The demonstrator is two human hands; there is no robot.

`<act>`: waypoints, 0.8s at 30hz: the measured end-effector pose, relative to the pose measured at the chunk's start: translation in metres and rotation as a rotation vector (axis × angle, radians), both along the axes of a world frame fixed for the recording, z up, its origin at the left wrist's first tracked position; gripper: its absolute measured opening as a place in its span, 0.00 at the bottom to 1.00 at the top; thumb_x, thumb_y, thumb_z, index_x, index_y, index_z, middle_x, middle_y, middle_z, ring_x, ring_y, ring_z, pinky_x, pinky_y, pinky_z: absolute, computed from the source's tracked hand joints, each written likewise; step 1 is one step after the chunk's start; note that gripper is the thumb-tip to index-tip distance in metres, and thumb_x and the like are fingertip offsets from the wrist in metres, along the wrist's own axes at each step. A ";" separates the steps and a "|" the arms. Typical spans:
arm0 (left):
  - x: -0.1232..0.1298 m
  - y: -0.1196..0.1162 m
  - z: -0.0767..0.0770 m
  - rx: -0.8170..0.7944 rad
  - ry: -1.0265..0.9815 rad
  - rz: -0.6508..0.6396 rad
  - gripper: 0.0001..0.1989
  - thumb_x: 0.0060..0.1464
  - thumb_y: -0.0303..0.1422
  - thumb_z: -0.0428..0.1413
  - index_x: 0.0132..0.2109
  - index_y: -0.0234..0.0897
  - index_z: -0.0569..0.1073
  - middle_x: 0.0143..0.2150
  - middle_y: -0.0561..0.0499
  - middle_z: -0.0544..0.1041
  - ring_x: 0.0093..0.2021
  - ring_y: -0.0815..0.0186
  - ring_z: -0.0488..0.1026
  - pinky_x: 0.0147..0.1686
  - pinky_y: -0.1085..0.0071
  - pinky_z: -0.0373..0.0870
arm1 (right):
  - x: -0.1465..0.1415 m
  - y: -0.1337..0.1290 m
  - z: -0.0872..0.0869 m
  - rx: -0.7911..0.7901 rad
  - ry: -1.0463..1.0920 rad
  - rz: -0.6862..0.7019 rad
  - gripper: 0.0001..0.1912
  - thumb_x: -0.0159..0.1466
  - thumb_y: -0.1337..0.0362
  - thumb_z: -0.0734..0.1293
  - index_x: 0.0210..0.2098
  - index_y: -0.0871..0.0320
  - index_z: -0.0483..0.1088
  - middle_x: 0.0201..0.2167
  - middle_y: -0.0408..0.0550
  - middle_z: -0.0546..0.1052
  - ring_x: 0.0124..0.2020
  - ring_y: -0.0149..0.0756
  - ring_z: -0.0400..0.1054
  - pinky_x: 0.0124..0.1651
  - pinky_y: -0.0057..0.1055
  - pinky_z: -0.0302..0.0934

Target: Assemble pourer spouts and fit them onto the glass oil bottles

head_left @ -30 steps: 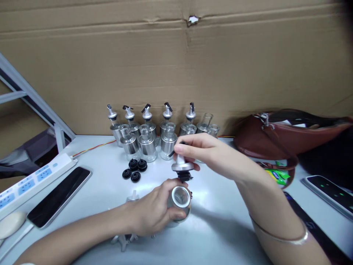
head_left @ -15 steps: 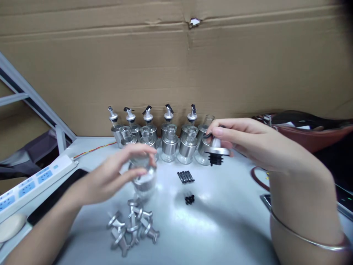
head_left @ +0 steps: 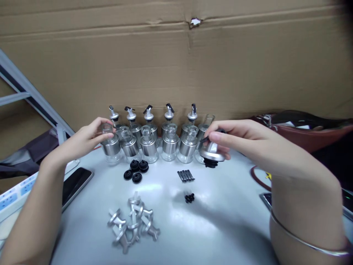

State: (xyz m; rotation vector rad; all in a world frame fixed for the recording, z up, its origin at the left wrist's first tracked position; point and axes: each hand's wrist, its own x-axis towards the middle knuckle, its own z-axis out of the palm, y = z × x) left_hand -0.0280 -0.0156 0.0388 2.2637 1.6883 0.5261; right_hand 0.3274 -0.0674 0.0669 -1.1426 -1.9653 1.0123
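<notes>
My left hand (head_left: 89, 139) has its thumb and fingers around the neck of a glass bottle (head_left: 111, 148) with a metal band, upright at the left end of the front row. In my right hand (head_left: 234, 138) is a silver pourer spout (head_left: 211, 152), pinched by its upper part, with its black ribbed stopper pointing down. It hangs in the air in front of the right end of the bottles. Several bottles without spouts (head_left: 149, 147) make up the front row; behind them, several bottles carry pourer spouts (head_left: 168, 112).
Black rubber stoppers (head_left: 135, 169) sit before the bottles. Metal spout pieces (head_left: 134, 221) lie nearer me, with black flaps (head_left: 185, 176) and small black caps (head_left: 189, 198) to the right. A phone (head_left: 77, 186) and a power strip (head_left: 16, 195) lie left, a brown bag (head_left: 311, 138) right.
My left hand has carried the bottle from mid-table back and left to the end of the front row, uncovering the black stoppers. My right hand has shifted slightly left, tilting the pourer spout.
</notes>
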 end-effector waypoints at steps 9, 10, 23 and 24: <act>0.002 0.011 -0.012 0.016 0.150 0.017 0.20 0.65 0.43 0.40 0.55 0.33 0.58 0.45 0.47 0.69 0.39 0.63 0.67 0.40 0.68 0.66 | 0.000 0.000 0.001 0.018 -0.019 0.002 0.17 0.62 0.51 0.65 0.24 0.57 0.67 0.17 0.40 0.64 0.21 0.29 0.59 0.24 0.26 0.55; 0.002 0.012 -0.014 0.030 0.141 0.023 0.20 0.65 0.43 0.41 0.55 0.32 0.58 0.47 0.45 0.69 0.39 0.64 0.67 0.41 0.68 0.67 | 0.000 0.000 0.001 0.019 -0.021 0.003 0.17 0.62 0.52 0.65 0.24 0.57 0.67 0.17 0.40 0.64 0.21 0.29 0.60 0.24 0.26 0.55; 0.019 0.028 -0.033 0.264 0.205 -0.094 0.21 0.60 0.44 0.48 0.55 0.37 0.66 0.50 0.41 0.72 0.53 0.50 0.67 0.53 0.51 0.61 | 0.000 -0.007 -0.002 0.100 -0.264 0.222 0.11 0.67 0.60 0.61 0.37 0.58 0.72 0.30 0.44 0.77 0.30 0.33 0.71 0.32 0.27 0.62; 0.020 0.029 -0.034 0.274 0.219 -0.080 0.20 0.60 0.44 0.48 0.55 0.38 0.66 0.50 0.41 0.73 0.53 0.49 0.67 0.54 0.49 0.59 | -0.001 -0.007 -0.002 0.120 -0.298 0.245 0.11 0.67 0.60 0.60 0.38 0.58 0.73 0.31 0.44 0.78 0.31 0.33 0.71 0.33 0.28 0.63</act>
